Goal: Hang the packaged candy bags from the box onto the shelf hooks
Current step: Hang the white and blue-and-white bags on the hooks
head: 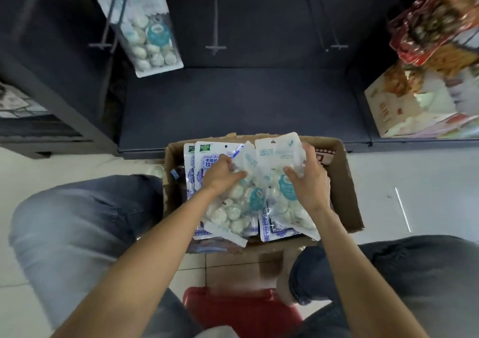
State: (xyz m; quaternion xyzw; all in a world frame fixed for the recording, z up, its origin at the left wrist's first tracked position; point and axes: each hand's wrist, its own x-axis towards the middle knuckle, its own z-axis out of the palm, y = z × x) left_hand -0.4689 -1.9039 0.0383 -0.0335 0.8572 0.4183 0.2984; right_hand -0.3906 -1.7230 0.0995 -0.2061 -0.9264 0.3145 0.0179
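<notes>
Bare forearms with no sleeves in view, faded blue-grey jeans (77, 223) on both legs

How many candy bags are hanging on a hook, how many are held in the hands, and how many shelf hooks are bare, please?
Candy bag hanging on a hook: 1
Candy bags held in the hands, left bag and right bag: 2
Bare shelf hooks, middle hook and right hook: 2
Total: 5
</notes>
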